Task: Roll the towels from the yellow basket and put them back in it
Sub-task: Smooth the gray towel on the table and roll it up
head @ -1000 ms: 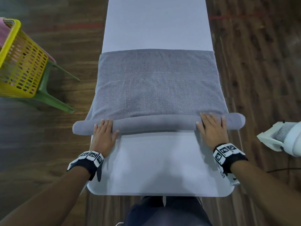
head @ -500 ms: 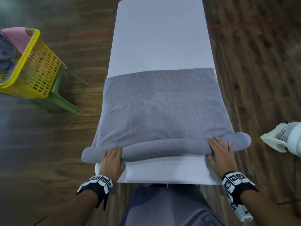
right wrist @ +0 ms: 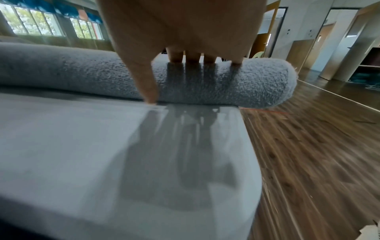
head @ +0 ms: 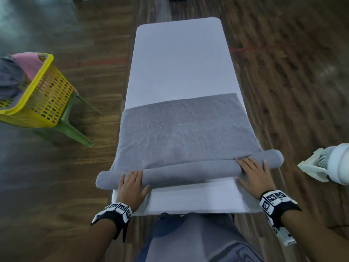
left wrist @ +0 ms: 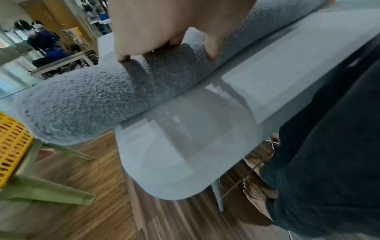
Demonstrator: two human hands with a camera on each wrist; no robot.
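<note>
Head view: both hands, the left hand point(head: 131, 184) and right hand point(head: 254, 172), lie flat with straight fingers on the towel point(head: 181, 129), whose roll point(head: 188, 172) has grown fatter and moved up the counter point(head: 179, 59) since a second ago, so rolling is well underway; the basket point(head: 35, 95) waits at left. Left wrist view: fingers point(left wrist: 123, 56) press the roll's top. Right wrist view: the thumb point(right wrist: 148, 91) touches the counter behind the roll.

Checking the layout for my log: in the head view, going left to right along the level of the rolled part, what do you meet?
Yellow basket → green stool → left hand pressing the grey towel roll → right hand pressing the roll's other end → white fan.
</note>
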